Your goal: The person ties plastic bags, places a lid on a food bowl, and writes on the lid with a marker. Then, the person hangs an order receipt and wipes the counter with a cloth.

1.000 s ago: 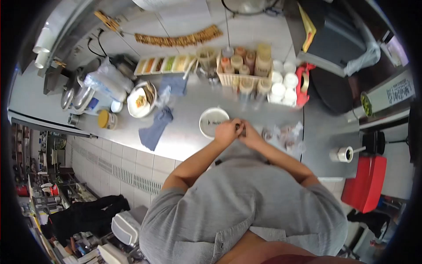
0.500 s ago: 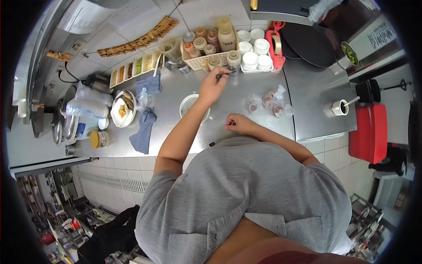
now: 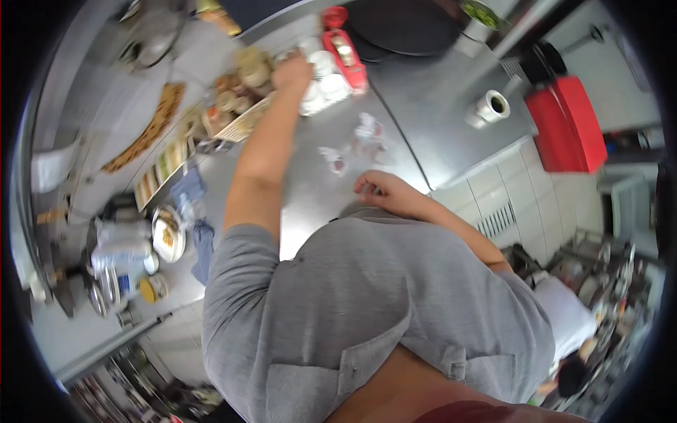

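My left hand (image 3: 293, 72) reaches to the back of the steel counter, over stacks of small white dishes (image 3: 333, 86). Its fingers are smeared and turned away, so what they hold, if anything, does not show. Just left of it stands the cream basket (image 3: 243, 121) of sauce bottles (image 3: 252, 67). My right hand (image 3: 395, 194) hovers by the counter's front edge, close to my shirt, with its fingers loosely bent and apart, nothing seen in them. Beyond it lie small knotted plastic bags (image 3: 369, 134) with reddish contents.
A red tape dispenser (image 3: 345, 60) borders the dishes. Black round trays (image 3: 402, 28) lie at the back. A white cup (image 3: 492, 107) stands right, near a red bin (image 3: 566, 125). Left are topping trays (image 3: 162, 169), blue cloths (image 3: 203, 247), a plate of food (image 3: 168, 236) and a yellow-lidded jar (image 3: 152, 287).
The view has turned. My left hand has moved from beside the bottles, where it held a small dark thing, to the white dishes. My right hand's fingers have loosened. My left arm covers the white bowl's place.
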Action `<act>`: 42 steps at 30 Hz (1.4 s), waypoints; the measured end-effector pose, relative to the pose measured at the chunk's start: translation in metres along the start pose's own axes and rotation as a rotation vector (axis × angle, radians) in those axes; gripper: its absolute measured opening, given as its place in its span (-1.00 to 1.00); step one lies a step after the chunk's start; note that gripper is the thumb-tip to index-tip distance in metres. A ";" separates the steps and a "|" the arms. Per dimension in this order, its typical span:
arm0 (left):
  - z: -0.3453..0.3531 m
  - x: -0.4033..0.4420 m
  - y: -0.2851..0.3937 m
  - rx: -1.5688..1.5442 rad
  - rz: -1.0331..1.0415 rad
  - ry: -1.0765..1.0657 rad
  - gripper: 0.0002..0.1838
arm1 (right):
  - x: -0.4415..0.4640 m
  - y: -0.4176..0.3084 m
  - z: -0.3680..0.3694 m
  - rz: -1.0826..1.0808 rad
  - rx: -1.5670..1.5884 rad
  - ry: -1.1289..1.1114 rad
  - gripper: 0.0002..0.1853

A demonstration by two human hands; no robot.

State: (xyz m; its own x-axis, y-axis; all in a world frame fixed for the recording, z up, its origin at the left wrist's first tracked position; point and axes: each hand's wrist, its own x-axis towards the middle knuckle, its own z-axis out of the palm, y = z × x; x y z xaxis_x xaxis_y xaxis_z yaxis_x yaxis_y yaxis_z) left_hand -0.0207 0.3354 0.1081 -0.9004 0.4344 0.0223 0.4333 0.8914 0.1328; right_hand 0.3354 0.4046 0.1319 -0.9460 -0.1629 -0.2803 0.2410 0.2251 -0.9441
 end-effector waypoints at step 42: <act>-0.048 -0.241 0.018 -2.256 -0.338 -0.542 -0.41 | -0.064 0.146 -0.039 0.294 0.494 0.806 -0.71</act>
State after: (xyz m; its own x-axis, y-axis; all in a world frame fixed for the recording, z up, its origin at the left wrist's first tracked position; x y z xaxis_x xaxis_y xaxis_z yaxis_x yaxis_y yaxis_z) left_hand 0.2017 0.2405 0.1526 -0.6527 0.6764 -0.3412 -0.7204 -0.4147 0.5560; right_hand 0.4227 0.4857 0.0191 -0.6543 0.5794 -0.4860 0.3794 -0.3044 -0.8737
